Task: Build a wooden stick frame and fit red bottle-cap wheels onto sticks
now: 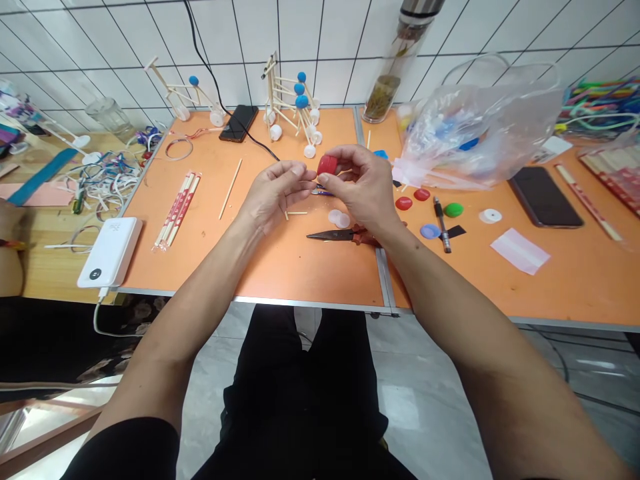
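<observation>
Between the thumb and fingers of my right hand (361, 183) is a small red plastic cap (327, 165), tipped on its side. My left hand (277, 193) meets it from the left, thumb and fingertips closed together near the cap; what they pinch, if anything, I cannot make out. Below my right hand lie scissors (333, 235) with dark blades, the handles partly hidden by my wrist. Two translucent white discs (340, 218) and short stick pieces (299, 213) rest under my hands. A blue pen-like item (323, 191) shows partly behind the fingers.
Stick models with blue balls (301, 101) stand at the back beside a phone (239, 123). Wrapped chopsticks (177, 210) and a white power bank (111, 252) lie left. Rightward are red discs (403, 203), a marker (442, 223), a plastic bag (475, 127) and another phone (545, 197).
</observation>
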A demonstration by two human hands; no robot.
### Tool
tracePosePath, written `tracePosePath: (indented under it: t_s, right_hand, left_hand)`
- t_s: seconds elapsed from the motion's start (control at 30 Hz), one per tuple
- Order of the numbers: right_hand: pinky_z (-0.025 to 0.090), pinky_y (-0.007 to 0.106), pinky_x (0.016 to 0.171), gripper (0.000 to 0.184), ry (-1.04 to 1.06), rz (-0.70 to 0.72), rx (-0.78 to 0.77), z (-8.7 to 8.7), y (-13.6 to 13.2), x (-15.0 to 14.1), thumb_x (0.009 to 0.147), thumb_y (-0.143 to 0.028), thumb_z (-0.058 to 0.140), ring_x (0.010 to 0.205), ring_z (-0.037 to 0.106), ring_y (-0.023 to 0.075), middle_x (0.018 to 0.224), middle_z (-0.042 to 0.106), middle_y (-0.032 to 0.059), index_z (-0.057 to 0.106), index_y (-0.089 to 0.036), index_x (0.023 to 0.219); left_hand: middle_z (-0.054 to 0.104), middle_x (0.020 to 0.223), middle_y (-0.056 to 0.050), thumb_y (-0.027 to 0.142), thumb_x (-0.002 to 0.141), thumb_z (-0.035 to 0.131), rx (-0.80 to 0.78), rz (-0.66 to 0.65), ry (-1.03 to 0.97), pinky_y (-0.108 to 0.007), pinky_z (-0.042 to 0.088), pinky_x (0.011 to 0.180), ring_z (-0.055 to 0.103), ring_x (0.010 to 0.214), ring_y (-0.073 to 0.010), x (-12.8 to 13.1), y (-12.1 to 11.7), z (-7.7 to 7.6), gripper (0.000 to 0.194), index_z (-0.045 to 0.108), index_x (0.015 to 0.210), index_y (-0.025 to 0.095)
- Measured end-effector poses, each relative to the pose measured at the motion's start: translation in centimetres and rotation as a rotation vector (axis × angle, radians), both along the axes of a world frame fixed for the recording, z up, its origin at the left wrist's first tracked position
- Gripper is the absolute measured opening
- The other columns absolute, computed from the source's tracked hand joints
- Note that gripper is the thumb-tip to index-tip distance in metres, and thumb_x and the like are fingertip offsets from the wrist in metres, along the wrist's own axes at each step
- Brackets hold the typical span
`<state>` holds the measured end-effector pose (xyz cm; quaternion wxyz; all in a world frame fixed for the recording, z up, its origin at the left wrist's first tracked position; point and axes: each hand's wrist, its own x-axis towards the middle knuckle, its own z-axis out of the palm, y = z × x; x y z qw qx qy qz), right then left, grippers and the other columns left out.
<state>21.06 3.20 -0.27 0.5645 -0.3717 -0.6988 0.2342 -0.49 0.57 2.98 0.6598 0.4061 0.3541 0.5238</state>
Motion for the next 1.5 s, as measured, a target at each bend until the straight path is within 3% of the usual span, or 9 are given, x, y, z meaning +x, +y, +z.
tracePosePath:
  t_s: [0.17, 0.3, 0.53, 0.7, 0.93, 1.13, 1.27, 1.37, 1.5]
  right_hand:
    - [0.072, 0.047, 0.094, 0.037, -0.132, -0.001, 0.107, 0.6, -1.4, -0.7, 0.102, -0.064, 0.090, 0.102, 0.081, 0.0258, 0.116, 0.086, 0.0047, 0.083, -0.032, 0.120]
    - [0.071, 0.047, 0.095, 0.031, -0.207, 0.051, 0.154, 1.1, -1.6, -0.6, 0.106, -0.062, 0.085, 0.105, 0.079, 0.0264, 0.114, 0.085, 0.0040, 0.083, -0.033, 0.118]
    - [0.070, 0.052, 0.103, 0.019, -0.275, 0.097, 0.228, 0.7, -1.2, -0.6, 0.109, -0.050, 0.081, 0.111, 0.079, 0.0286, 0.118, 0.087, 0.0054, 0.082, -0.034, 0.118]
    - [0.071, 0.049, 0.099, 0.037, -0.244, 0.062, 0.192, 0.1, -0.7, -0.4, 0.105, -0.058, 0.087, 0.112, 0.080, 0.0279, 0.128, 0.086, 0.0050, 0.082, -0.036, 0.134]
    - [0.070, 0.048, 0.100, 0.020, -0.227, 0.094, 0.278, -0.1, -0.3, -0.1, 0.109, -0.047, 0.084, 0.114, 0.080, 0.0277, 0.123, 0.087, 0.0046, 0.085, -0.035, 0.125]
    - [0.067, 0.048, 0.103, 0.018, -0.290, 0.073, 0.338, -0.2, -0.3, 0.0, 0.108, -0.038, 0.079, 0.116, 0.081, 0.0297, 0.126, 0.087, 0.0064, 0.085, -0.031, 0.124]
    - [0.064, 0.050, 0.107, 0.016, -0.363, 0.026, 0.316, 0.1, -0.6, 0.1, 0.107, -0.037, 0.078, 0.116, 0.081, 0.0317, 0.123, 0.086, 0.0072, 0.084, -0.029, 0.119]
    - [0.064, 0.052, 0.109, 0.018, -0.385, -0.020, 0.281, 0.7, -1.0, 0.2, 0.106, -0.039, 0.079, 0.119, 0.080, 0.0327, 0.127, 0.086, 0.0077, 0.084, -0.030, 0.121]
    - [0.066, 0.056, 0.109, 0.023, -0.391, -0.081, 0.210, 2.1, -1.9, 0.7, 0.105, -0.040, 0.083, 0.125, 0.078, 0.0369, 0.132, 0.085, 0.0093, 0.083, -0.035, 0.127]
  left_hand:
    - [0.089, 0.098, -0.003, 0.045, 0.075, 0.116, 0.016, -0.118, 0.084, -0.026, 0.068, 0.084, 0.084, 0.086, -0.0147, -0.3, -0.1, -0.4, 0.046, 0.090, 0.104, 0.021]
    - [0.089, 0.097, -0.005, 0.048, 0.073, 0.118, 0.018, -0.176, 0.142, -0.029, 0.068, 0.083, 0.082, 0.082, -0.0153, -0.5, -0.2, -0.1, 0.049, 0.091, 0.102, 0.019]
    - [0.087, 0.089, -0.004, 0.046, 0.068, 0.118, 0.113, -0.103, 0.224, -0.027, 0.063, 0.076, 0.077, 0.077, -0.0142, -0.2, 0.0, -0.3, 0.045, 0.091, 0.092, 0.019]
    - [0.089, 0.094, -0.004, 0.041, 0.066, 0.115, 0.180, -0.007, 0.262, -0.026, 0.061, 0.077, 0.077, 0.079, -0.0140, 0.2, 0.0, -0.3, 0.043, 0.091, 0.095, 0.020]
    - [0.091, 0.097, -0.006, 0.054, 0.065, 0.118, 0.196, -0.048, 0.252, -0.027, 0.063, 0.078, 0.080, 0.082, -0.0157, -0.1, 0.1, -0.4, 0.056, 0.091, 0.100, 0.020]
    - [0.091, 0.095, -0.006, 0.057, 0.056, 0.121, 0.236, -0.070, 0.264, -0.028, 0.065, 0.080, 0.081, 0.082, -0.0163, -0.1, 0.3, -0.6, 0.066, 0.090, 0.099, 0.018]
    - [0.092, 0.100, -0.007, 0.065, 0.061, 0.118, 0.231, -0.113, 0.311, -0.029, 0.066, 0.079, 0.083, 0.082, -0.0170, -0.2, 0.4, -0.9, 0.069, 0.089, 0.103, 0.019]
    - [0.092, 0.108, -0.010, 0.077, 0.069, 0.111, 0.233, -0.129, 0.373, -0.031, 0.067, 0.083, 0.088, 0.094, -0.0222, -0.8, 0.7, -0.3, 0.073, 0.089, 0.112, 0.021]
    - [0.092, 0.121, -0.006, 0.091, 0.081, 0.096, 0.301, 0.108, 0.343, -0.036, 0.069, 0.095, 0.088, 0.115, -0.0266, -3.2, 1.8, 1.9, 0.072, 0.086, 0.121, 0.032]
